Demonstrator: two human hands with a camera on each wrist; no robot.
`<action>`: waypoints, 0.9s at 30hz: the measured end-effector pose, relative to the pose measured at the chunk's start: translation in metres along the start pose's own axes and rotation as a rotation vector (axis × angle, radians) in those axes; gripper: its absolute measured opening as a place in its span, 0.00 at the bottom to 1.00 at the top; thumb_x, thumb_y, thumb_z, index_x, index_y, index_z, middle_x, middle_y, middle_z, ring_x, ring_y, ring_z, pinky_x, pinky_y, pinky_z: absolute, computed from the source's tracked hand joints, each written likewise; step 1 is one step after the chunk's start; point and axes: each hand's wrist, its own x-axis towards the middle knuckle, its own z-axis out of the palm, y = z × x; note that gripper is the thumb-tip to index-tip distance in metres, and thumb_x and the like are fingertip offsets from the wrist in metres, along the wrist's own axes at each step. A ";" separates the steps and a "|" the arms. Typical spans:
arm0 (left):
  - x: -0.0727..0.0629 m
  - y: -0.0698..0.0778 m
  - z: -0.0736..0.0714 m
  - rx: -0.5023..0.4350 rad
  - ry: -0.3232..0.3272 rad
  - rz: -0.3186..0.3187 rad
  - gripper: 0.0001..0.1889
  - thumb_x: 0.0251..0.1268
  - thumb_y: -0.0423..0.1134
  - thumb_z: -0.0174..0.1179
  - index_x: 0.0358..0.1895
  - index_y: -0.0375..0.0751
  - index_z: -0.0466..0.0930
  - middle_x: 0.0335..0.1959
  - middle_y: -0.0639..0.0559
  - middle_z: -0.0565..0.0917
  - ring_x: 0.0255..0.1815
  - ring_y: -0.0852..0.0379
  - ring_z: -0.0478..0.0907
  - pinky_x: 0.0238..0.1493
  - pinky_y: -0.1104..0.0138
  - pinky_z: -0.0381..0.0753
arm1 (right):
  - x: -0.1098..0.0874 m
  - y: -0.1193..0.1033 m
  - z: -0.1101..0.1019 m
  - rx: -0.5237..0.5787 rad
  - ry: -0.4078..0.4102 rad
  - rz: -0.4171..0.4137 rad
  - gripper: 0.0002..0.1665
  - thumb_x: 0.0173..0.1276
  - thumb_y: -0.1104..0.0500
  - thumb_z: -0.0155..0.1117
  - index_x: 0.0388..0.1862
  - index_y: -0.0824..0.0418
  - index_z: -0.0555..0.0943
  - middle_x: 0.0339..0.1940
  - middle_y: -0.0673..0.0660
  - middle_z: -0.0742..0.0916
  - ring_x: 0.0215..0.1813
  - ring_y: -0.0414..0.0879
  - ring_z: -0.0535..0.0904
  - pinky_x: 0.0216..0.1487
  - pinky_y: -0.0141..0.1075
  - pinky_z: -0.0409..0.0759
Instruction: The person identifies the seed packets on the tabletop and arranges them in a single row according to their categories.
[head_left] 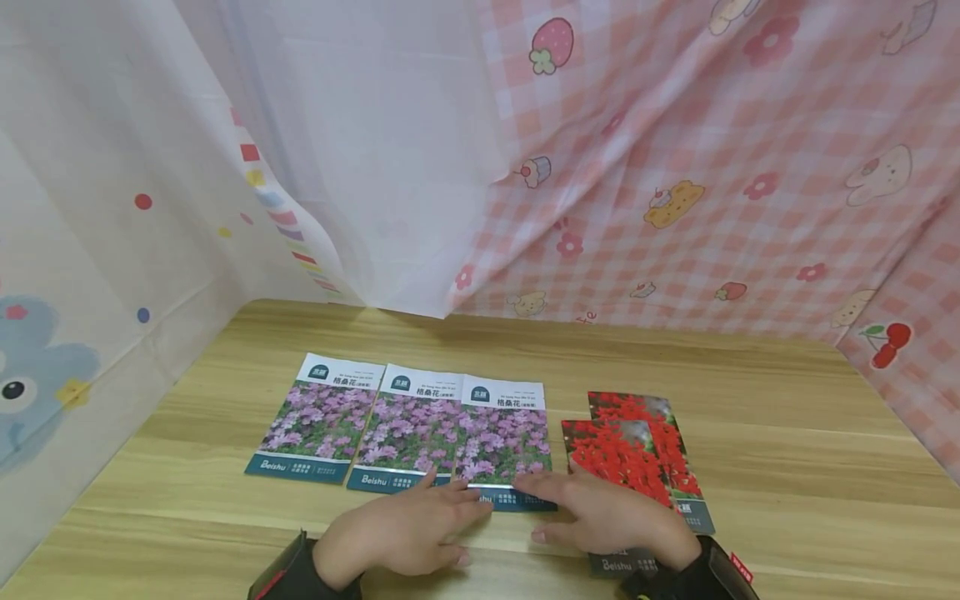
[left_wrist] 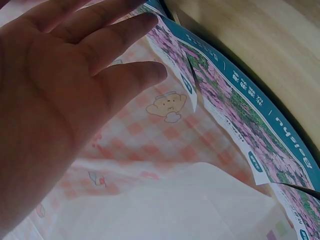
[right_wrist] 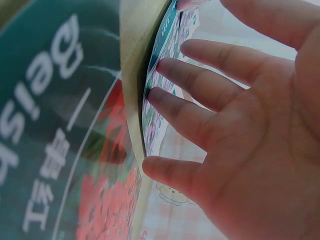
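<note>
Left hand (head_left: 408, 529), right hand (head_left: 611, 515) over rightmost purple packet's (head_left: 501, 437) edge; tabletop (head_left: 512, 535) between.

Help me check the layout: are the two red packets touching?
Touching: the head view shows the front packet lying over the rear packet, covering its lower left.

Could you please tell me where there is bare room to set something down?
Bare table lies right of the red-flower packets and behind the purple-flower packets, up to the hanging cloth. It is crowded at front centre, where the left hand and right hand overlap packets.
</note>
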 end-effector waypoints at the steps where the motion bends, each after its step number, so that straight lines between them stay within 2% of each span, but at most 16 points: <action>1: 0.000 0.000 0.000 0.003 -0.001 0.003 0.27 0.64 0.48 0.55 0.65 0.45 0.64 0.65 0.47 0.65 0.67 0.48 0.56 0.63 0.45 0.53 | 0.000 0.000 0.000 0.000 -0.002 0.002 0.33 0.65 0.48 0.58 0.66 0.60 0.66 0.65 0.56 0.70 0.67 0.54 0.61 0.63 0.59 0.52; 16: 0.002 0.001 0.002 0.012 -0.006 -0.013 0.28 0.63 0.49 0.55 0.65 0.47 0.65 0.67 0.47 0.63 0.68 0.50 0.56 0.63 0.46 0.54 | -0.002 0.000 -0.001 -0.021 0.006 0.010 0.34 0.64 0.47 0.59 0.65 0.61 0.67 0.64 0.57 0.71 0.65 0.54 0.63 0.61 0.56 0.60; 27: 0.002 0.003 0.002 0.021 -0.008 -0.031 0.29 0.62 0.50 0.55 0.66 0.47 0.64 0.67 0.47 0.63 0.68 0.52 0.57 0.64 0.46 0.52 | -0.002 0.000 -0.001 -0.026 0.010 0.006 0.33 0.64 0.46 0.58 0.65 0.60 0.67 0.64 0.56 0.72 0.65 0.54 0.63 0.60 0.57 0.60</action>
